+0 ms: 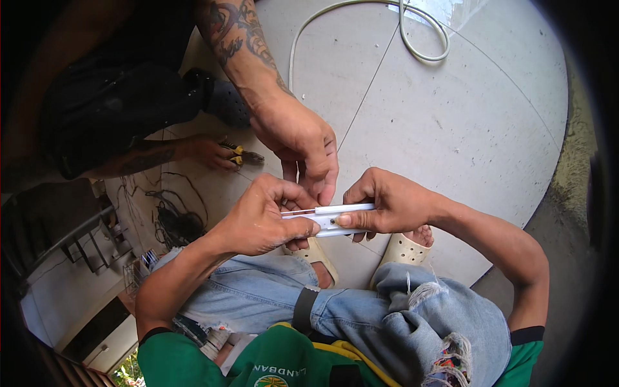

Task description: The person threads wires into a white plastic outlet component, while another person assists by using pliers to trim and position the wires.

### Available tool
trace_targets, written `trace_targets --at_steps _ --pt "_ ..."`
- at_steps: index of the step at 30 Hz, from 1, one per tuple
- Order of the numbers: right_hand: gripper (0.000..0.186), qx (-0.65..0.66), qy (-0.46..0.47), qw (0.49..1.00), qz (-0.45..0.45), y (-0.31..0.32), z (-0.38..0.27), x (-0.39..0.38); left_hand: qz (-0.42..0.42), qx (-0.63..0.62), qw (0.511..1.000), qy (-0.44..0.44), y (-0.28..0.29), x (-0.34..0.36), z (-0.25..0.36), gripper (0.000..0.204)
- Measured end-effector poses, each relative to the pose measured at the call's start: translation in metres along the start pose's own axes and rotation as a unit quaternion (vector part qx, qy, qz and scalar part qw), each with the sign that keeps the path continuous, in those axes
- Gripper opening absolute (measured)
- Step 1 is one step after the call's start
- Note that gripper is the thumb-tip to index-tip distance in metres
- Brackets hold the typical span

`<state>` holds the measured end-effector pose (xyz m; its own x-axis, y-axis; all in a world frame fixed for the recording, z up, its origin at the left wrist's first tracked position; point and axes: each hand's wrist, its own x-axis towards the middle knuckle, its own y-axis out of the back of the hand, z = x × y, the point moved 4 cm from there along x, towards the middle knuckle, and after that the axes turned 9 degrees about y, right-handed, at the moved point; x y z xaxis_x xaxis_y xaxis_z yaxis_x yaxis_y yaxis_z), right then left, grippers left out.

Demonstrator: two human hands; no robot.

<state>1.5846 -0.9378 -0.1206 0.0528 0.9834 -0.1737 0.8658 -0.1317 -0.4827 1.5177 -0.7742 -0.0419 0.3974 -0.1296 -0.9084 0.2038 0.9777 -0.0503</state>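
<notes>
A small white plastic housing [324, 221] with raised side walls and a channel along its middle is held level between my two hands, above my knees. My left hand [261, 216] grips its left end, thumb on top and fingers curled underneath. My right hand [396, 203] pinches the right end, its thumb pressing near a small dark spot in the channel. A co-worker's tattooed arm reaches down from above, and that hand [296, 138] has its fingertips just behind the housing; whether they touch it I cannot tell.
The co-worker's other hand [209, 153] holds pliers [244, 157] with yellow and black handles near the floor. A looped white cable [429, 59] lies on the tiles at the top. Dark tangled wires [174, 219] are at the left. My cream clogs [401, 250] stand below the housing.
</notes>
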Motion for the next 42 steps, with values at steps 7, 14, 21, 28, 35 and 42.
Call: trace_targets --at_steps 7,14,21,28,35,42 --pt "0.027 0.054 0.005 0.998 -0.037 -0.006 -0.002 0.000 -0.007 -0.038 0.999 0.024 0.000 0.000 -0.004 0.013" --pt "0.026 0.010 0.014 1.000 0.001 -0.006 -0.005 0.000 -0.018 -0.041 0.998 0.048 0.001 0.001 -0.004 0.017" --pt "0.024 -0.008 0.018 1.000 0.009 -0.005 -0.005 0.001 -0.060 0.041 0.996 0.057 -0.002 0.000 0.002 0.014" --pt "0.027 -0.031 0.008 0.999 0.006 -0.005 -0.002 0.005 -0.010 0.085 0.994 0.060 -0.002 0.003 -0.007 0.014" --pt "0.031 -0.029 0.000 1.000 -0.001 -0.002 0.007 0.012 0.040 0.177 0.983 0.003 0.005 0.007 -0.009 0.014" --pt "0.028 -0.015 0.022 0.999 -0.019 -0.004 0.001 0.018 0.033 0.103 0.994 0.032 0.010 0.003 0.002 0.011"
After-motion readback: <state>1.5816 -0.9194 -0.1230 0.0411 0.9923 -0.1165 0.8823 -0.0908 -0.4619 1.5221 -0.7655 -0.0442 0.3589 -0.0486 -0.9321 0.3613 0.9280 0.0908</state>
